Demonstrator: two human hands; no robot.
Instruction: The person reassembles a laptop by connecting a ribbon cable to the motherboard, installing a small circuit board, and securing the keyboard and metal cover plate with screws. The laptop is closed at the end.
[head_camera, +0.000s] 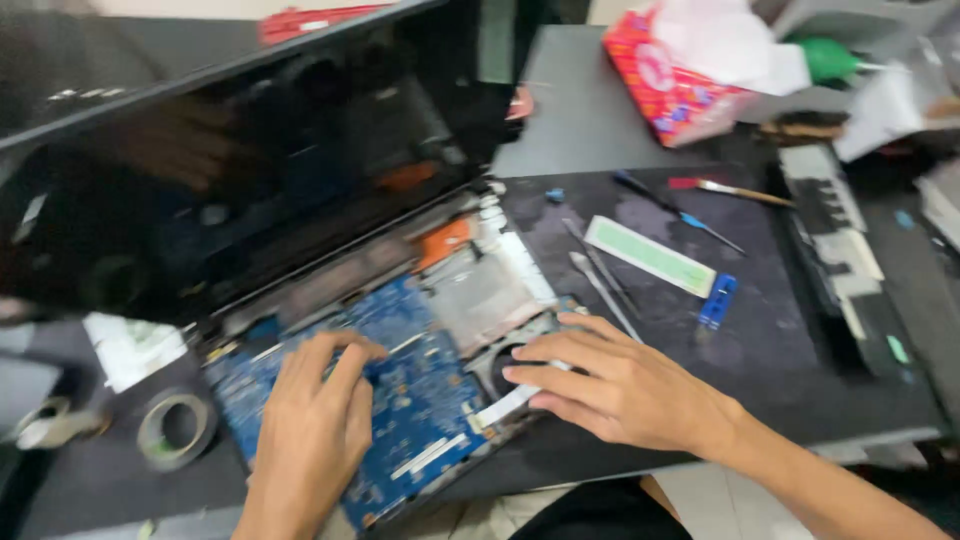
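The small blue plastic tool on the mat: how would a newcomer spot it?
Start at the opened laptop and move right across the dark mat. Just past the end of the pale green strip lies the small blue plastic tool, short, blocky, bright blue, unlike the thin metal tools beside it.

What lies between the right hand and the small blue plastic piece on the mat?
In the head view, two thin metal tools lie between the right hand and the blue piece.

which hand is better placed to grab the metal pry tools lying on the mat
Right. The right hand rests on the laptop's fan corner, just below the metal pry tools on the mat. The left hand is on the blue motherboard, farther away.
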